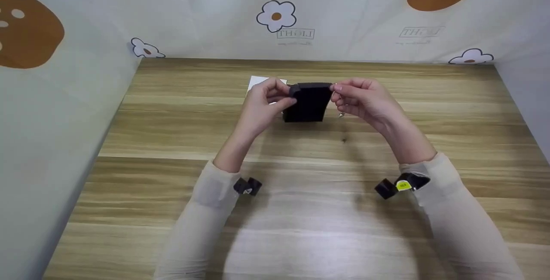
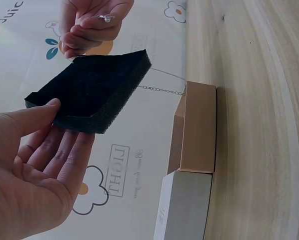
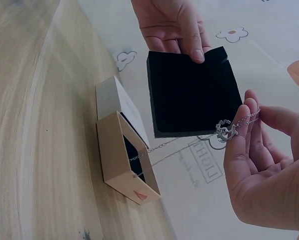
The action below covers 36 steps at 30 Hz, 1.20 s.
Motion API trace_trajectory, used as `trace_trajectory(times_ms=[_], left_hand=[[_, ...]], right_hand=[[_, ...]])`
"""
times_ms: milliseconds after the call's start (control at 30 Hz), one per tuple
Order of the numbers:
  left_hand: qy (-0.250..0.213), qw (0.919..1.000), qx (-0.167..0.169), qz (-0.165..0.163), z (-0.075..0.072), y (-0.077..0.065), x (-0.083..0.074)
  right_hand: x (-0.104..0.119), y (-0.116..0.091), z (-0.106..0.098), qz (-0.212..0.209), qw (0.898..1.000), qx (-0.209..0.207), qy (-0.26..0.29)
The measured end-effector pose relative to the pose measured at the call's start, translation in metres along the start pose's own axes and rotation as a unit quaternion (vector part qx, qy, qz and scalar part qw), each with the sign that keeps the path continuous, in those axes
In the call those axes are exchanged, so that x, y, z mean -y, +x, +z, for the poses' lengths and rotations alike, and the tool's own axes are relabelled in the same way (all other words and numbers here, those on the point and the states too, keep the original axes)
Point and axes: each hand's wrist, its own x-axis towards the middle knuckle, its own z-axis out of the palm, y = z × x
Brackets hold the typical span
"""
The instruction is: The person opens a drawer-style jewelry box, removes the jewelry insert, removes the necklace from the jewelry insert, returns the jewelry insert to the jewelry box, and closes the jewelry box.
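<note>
My left hand [image 1: 264, 106] pinches a square black foam pad [image 1: 306, 105] by one edge, thumb on its flat face and fingers beneath. Between thumb and fingertips, my right hand [image 1: 367, 99] holds a thin silver necklace [image 3: 225, 131] close to the pad's opposite edge. The pendant, a small ring-shaped charm, lies against the right fingers in the right wrist view. From there the chain runs past the pad into an open tan box [image 3: 120, 159], whose inside looks dark. In the head view the pad hides the tan box.
A white box part [image 2: 183, 202] stands against the tan box, and its top [image 1: 258, 80] shows behind my left hand in the head view. All of this is on a wood-grain table [image 1: 300, 228]. A flower-patterned sheet [image 1: 206, 18] rises behind the table's back edge.
</note>
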Motion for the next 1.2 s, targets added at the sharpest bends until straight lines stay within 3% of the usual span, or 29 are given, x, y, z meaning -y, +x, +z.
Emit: trace_trajectory(times_ms=[867, 1200], left_hand=[[0.022, 0.9995, 0.022, -0.01, -0.002, -0.002, 0.0], [0.019, 0.9995, 0.023, -0.008, -0.003, -0.003, 0.001]], right_hand=[[0.013, 0.002, -0.009, -0.029, 0.995, -0.014, 0.094], [0.019, -0.001, -0.021, -0.063, 0.992, -0.005, 0.105]])
